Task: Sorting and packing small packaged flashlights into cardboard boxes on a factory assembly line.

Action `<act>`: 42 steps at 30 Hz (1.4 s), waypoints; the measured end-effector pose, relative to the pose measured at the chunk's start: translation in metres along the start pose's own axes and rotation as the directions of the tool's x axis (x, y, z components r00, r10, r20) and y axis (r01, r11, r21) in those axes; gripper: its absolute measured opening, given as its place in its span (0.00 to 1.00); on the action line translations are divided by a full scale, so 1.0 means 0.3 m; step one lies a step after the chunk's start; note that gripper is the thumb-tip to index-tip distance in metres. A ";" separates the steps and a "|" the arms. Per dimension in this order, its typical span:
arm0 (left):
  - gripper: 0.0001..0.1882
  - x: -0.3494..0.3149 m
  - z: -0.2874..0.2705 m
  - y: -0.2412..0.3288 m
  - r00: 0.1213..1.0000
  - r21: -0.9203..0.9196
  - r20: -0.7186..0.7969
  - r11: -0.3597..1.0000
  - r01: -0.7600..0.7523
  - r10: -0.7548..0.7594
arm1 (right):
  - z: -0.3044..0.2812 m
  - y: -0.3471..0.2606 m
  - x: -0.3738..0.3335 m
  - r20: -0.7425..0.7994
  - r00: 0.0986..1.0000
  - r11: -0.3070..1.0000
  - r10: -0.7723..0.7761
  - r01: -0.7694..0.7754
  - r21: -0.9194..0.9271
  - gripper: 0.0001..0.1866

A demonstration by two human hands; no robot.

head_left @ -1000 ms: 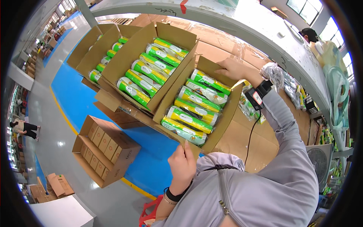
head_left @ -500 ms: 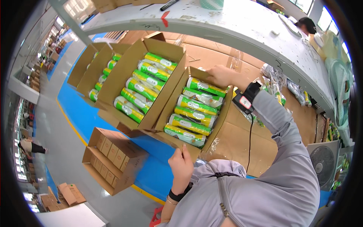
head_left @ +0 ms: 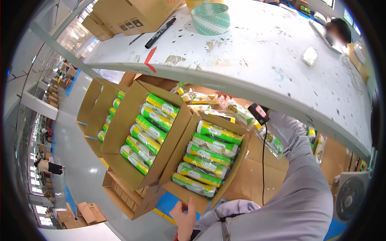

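Near carton holds green-yellow packets; neighbouring carton likewise.

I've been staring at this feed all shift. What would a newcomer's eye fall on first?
Probably the bright green-and-yellow packets lined up in the open cardboard box below the picture's middle, with the left hand at its near edge. A second box of similar packets stands to its left. Then the speckled white table sweeping across the top, with a black marker and a green-and-white basket on it.

right fingers: mostly hidden by shelf | upper carton: cropped
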State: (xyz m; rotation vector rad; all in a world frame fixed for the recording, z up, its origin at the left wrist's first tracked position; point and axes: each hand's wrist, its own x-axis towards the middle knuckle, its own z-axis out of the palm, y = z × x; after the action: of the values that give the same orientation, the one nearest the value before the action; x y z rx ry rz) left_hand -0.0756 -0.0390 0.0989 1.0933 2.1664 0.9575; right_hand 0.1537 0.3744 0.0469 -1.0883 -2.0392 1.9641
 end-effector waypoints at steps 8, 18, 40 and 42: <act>0.11 -0.043 0.040 -0.109 0.976 0.244 -0.140 0.961 -0.132 0.169 | 0.058 0.534 0.454 -0.171 0.979 0.911 0.115 -0.172 -0.374 0.26; 0.20 -0.156 0.052 -0.150 0.954 0.144 -0.106 0.945 0.295 -0.282 | 0.481 1.096 0.614 -0.244 0.930 0.656 0.276 -0.368 -0.659 0.25; 0.24 -0.157 0.041 -0.218 0.859 -0.113 -0.049 0.857 0.503 -0.510 | 0.075 0.626 -0.119 -0.320 0.947 0.849 0.007 -0.174 -0.499 0.28; 0.25 -0.162 0.037 -0.200 0.837 -0.129 -0.012 0.830 0.542 -0.548 | 0.055 0.612 -0.129 -0.291 0.957 0.853 0.008 -0.158 -0.497 0.28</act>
State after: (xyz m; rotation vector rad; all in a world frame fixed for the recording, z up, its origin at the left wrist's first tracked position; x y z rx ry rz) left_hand -0.0694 -0.1008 0.0519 0.3456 2.2362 0.8309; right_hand 0.2489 0.3223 -0.1070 -1.4740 -2.4443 1.2029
